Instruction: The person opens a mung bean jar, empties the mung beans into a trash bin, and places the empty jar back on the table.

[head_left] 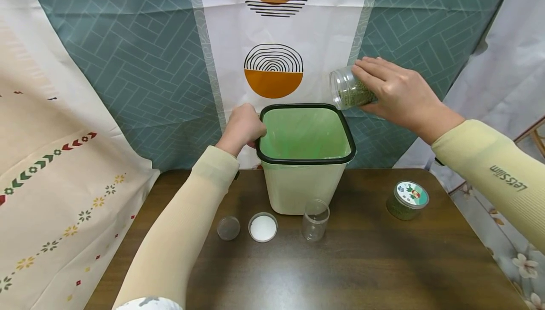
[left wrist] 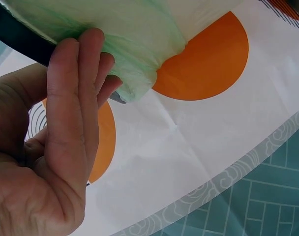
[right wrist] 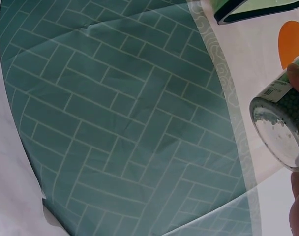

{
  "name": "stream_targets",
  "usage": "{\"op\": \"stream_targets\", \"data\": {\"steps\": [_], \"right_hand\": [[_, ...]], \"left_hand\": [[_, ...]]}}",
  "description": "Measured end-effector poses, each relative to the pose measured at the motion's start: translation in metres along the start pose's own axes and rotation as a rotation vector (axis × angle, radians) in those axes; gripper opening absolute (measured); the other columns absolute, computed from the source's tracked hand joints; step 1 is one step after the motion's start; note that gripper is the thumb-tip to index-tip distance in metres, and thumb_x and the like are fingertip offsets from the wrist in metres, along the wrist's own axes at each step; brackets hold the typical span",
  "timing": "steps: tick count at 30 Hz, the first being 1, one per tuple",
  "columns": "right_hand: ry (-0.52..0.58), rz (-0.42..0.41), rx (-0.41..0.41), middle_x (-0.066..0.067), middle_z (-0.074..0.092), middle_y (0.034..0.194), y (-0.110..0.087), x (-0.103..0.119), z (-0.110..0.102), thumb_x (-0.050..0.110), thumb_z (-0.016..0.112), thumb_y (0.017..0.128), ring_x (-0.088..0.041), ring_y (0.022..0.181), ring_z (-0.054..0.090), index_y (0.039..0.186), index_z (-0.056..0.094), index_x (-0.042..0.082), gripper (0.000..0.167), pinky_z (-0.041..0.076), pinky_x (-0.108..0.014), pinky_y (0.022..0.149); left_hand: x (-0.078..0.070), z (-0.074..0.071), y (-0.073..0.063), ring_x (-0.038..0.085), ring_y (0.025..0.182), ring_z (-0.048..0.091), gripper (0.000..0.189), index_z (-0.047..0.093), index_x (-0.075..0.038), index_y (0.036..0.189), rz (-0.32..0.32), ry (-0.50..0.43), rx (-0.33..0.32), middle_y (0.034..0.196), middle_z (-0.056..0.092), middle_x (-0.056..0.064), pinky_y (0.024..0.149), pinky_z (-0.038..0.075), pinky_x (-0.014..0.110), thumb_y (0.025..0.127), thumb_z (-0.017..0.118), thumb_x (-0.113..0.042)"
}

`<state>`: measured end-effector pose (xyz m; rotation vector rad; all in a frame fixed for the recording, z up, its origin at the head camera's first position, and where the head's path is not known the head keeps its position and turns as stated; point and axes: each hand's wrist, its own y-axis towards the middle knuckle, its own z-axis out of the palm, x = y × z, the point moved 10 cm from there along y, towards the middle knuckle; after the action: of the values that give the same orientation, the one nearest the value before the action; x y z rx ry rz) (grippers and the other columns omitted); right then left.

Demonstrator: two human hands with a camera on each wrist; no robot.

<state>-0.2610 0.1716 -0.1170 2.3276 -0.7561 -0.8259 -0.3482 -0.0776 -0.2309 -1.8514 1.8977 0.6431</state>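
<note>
My left hand [head_left: 244, 129] grips the left rim of a pale trash bin [head_left: 303, 187]. The bin has a black rim and a thin green bag [left wrist: 134, 69] lining it; in the left wrist view my fingers [left wrist: 66, 93] lie against rim and bag. My right hand [head_left: 398, 90] holds a clear jar [head_left: 351, 90] partly filled with small green beans, tipped on its side with its open mouth toward the bin, above the right rim. The right wrist view shows that jar's base [right wrist: 280, 135] and a label on its side. No beans are seen falling.
On the brown table [head_left: 366, 262] stand an empty clear jar [head_left: 315, 222], a clear lid [head_left: 228, 228] and a lid with a white disc [head_left: 263, 228]. A closed jar of green beans [head_left: 407, 201] stands at right. Patterned cloth [head_left: 140, 64] hangs behind.
</note>
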Motion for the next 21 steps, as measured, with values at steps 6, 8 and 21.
{"op": "stream_targets", "data": {"steps": [6, 8, 21], "right_hand": [[-0.001, -0.004, 0.009, -0.018, 0.054, 0.132, 0.0006, 0.0013, 0.0011, 0.006, 0.089, 0.053, -0.034, 0.123, 0.051, 0.130, 0.053, 0.003, 0.085, 0.043, -0.048, 0.103], [0.000, -0.005, 0.011, -0.018, 0.054, 0.132, 0.0006, 0.0016, 0.0009, 0.005, 0.089, 0.054, -0.033, 0.123, 0.051, 0.131, 0.053, 0.003, 0.085, 0.043, -0.047, 0.103], [-0.006, -0.002, 0.027, -0.018, 0.054, 0.133, 0.0015, 0.0035, 0.0024, 0.006, 0.088, 0.055, -0.033, 0.124, 0.050, 0.131, 0.052, 0.003, 0.085, 0.042, -0.047, 0.104]], "left_hand": [[0.0018, -0.0002, 0.0005, 0.022, 0.045, 0.064, 0.009, 0.052, -0.007, 0.065, -0.009, 0.014, 0.000, 0.057, 0.047, 0.005, 0.041, 0.052, 0.028, 0.073, 0.053, -0.003], [0.0013, -0.0005, 0.0003, 0.022, 0.045, 0.065, 0.011, 0.051, -0.008, 0.064, -0.006, 0.024, -0.001, 0.056, 0.047, 0.005, 0.041, 0.052, 0.028, 0.073, 0.053, -0.003], [0.0013, -0.0005, 0.0010, 0.021, 0.044, 0.064, 0.009, 0.053, -0.007, 0.065, 0.007, 0.018, -0.005, 0.058, 0.050, 0.006, 0.041, 0.052, 0.027, 0.073, 0.052, -0.004]]}}
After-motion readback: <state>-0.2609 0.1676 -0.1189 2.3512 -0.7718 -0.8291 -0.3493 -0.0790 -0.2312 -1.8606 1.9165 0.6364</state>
